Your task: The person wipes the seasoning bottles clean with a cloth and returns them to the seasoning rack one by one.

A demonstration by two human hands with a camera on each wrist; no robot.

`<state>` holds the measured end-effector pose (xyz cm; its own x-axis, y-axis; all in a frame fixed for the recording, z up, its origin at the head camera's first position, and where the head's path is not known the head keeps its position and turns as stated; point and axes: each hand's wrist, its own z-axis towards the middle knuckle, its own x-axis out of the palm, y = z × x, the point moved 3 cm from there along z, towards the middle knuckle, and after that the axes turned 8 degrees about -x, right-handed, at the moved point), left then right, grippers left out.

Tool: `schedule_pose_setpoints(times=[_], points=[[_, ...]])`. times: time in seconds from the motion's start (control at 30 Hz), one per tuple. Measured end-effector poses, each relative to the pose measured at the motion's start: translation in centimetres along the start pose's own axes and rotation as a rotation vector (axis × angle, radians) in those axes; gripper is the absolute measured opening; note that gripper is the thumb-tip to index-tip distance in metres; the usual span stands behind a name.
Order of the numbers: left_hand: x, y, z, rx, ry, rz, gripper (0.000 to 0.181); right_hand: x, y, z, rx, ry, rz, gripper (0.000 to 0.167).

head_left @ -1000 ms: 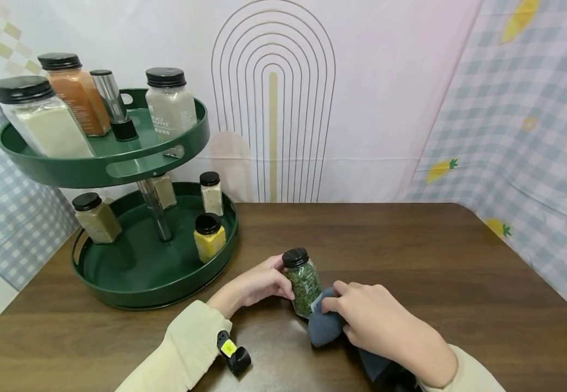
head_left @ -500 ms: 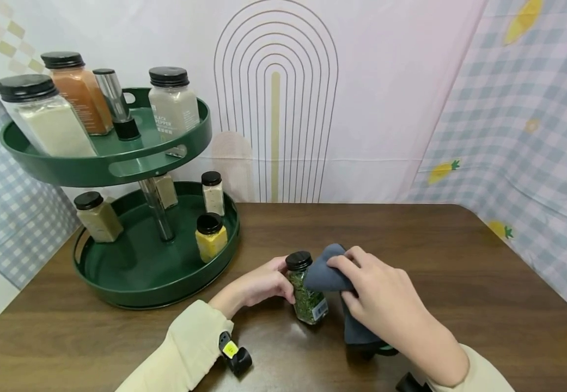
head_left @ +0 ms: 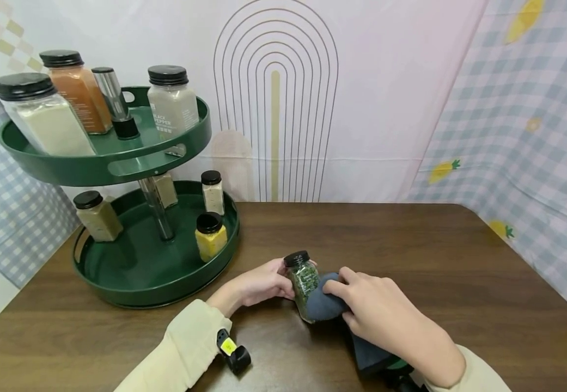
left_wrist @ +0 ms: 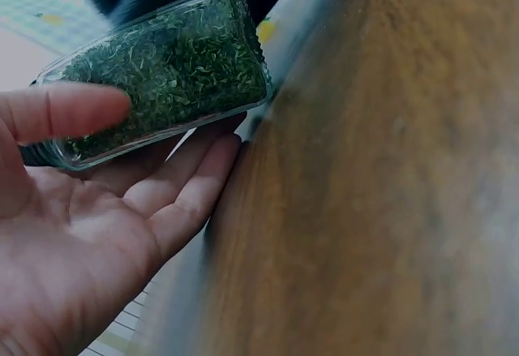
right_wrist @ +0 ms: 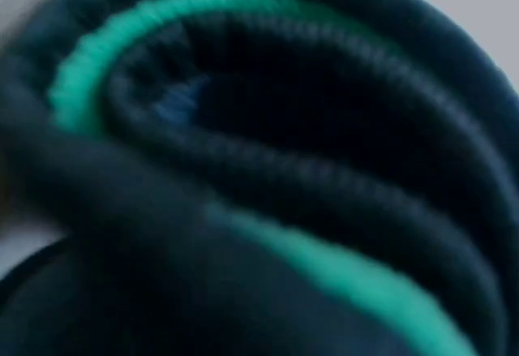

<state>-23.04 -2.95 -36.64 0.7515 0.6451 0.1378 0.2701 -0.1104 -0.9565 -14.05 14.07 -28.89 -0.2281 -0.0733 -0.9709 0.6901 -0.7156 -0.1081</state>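
A glass jar of dried green herbs (head_left: pixel 305 279) with a black lid leans slightly on the table in the head view. My left hand (head_left: pixel 265 283) grips it around its upper part; in the left wrist view the thumb lies across the glass and the other fingers pass behind the jar (left_wrist: pixel 178 64). On the right, my right hand (head_left: pixel 378 305) pinches a dark blue-grey cloth (head_left: pixel 325 300) and presses it against the jar's lower side. Folds of the cloth (right_wrist: pixel 324 113) with green edging fill the right wrist view and hide the right fingers there.
At left stands a two-tier green rack, its lower tray (head_left: pixel 146 277) holding several small spice jars, including a yellow one (head_left: pixel 211 239). Larger jars, such as an orange one (head_left: pixel 79 98), stand on the upper tray (head_left: pixel 67 170). A wall hanging (head_left: pixel 371 109) rises behind the brown table (head_left: pixel 410 245).
The cloth rose to the jar's lid and shoulder half a second ago, then came back down to its lower side with my right hand. My left hand stays in place around the jar.
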Motion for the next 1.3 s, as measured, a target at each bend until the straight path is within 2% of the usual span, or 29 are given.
schedule_pose_setpoints(times=[0.23, 0.43, 0.53, 0.63, 0.77, 0.87, 0.97, 1.13, 1.3], points=[[0.1, -0.2, -0.3, -0.001, 0.034, -0.037, 0.061, 0.8, -0.1, -0.2, -0.067, 0.068, 0.025, 0.036], [0.3, -0.3, -0.1, -0.009, 0.015, -0.033, 0.053, 1.2, -0.3, -0.4, -0.065, 0.122, 0.003, 0.037], [0.3, -0.3, -0.1, -0.013, 0.002, -0.024, 0.053, 0.7, -0.6, -0.5, -0.033, 0.128, -0.03, 0.036], [0.3, -0.4, -0.1, -0.007, -0.006, -0.01, 0.056, -0.1, -0.9, -0.5, 0.03, 0.071, -0.053, 0.036], [0.5, -0.5, -0.2, -0.001, -0.024, 0.028, 0.064, -1.2, -1.1, -0.3, 0.105, -0.106, -0.052, 0.037], [0.6, -0.7, -0.2, 0.0, -0.04, 0.058, 0.068, -1.4, -1.0, 0.0, 0.115, -0.226, -0.024, 0.041], [0.7, -0.7, -0.2, -0.003, -0.043, 0.077, 0.069, -1.3, -0.7, 0.2, 0.1, -0.29, 0.009, 0.044], [0.7, -0.8, -0.4, -0.004, -0.017, 0.07, 0.068, -1.1, -0.4, 0.3, 0.077, -0.305, 0.0, 0.044], [0.6, -0.8, -0.6, -0.002, -0.018, 0.039, 0.068, -0.7, -0.4, 0.3, 0.023, -0.232, -0.029, 0.04]])
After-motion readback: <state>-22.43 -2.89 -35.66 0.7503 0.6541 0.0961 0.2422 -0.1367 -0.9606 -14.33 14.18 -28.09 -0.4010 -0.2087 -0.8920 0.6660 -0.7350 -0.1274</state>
